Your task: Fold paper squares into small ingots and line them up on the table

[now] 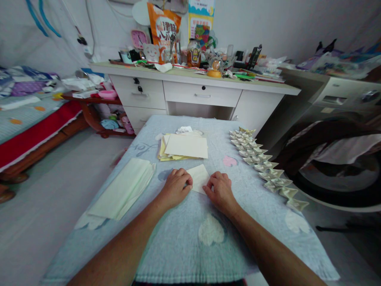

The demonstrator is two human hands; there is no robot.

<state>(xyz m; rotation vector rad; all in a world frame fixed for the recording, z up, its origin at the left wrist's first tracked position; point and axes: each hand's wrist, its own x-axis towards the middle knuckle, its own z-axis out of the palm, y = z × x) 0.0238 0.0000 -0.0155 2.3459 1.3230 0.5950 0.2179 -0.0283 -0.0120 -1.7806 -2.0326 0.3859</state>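
Observation:
A small cream sheet of paper (pixel 199 176) lies on the cloth-covered table, turned at an angle between my hands. My left hand (pixel 177 187) is closed at the sheet's left edge, thumb and curled fingers together. On its right edge, the thumb and bent fingers of my right hand (pixel 220 191) pinch the paper. Just beyond it lies a stack of cream and yellow paper (pixel 187 146). Folded pale-green sheets (pixel 122 188) rest to the left of my left hand. Along the right side runs a row of folded paper boats (pixel 262 161).
A light blue patterned cloth (pixel 178 246) covers the table. Behind it stands a white desk (pixel 202 93) crowded with a jar (pixel 193 53), an orange bag (pixel 163 31) and small items. A washing machine (pixel 336 103) is at the right, a bed (pixel 32 115) at the left.

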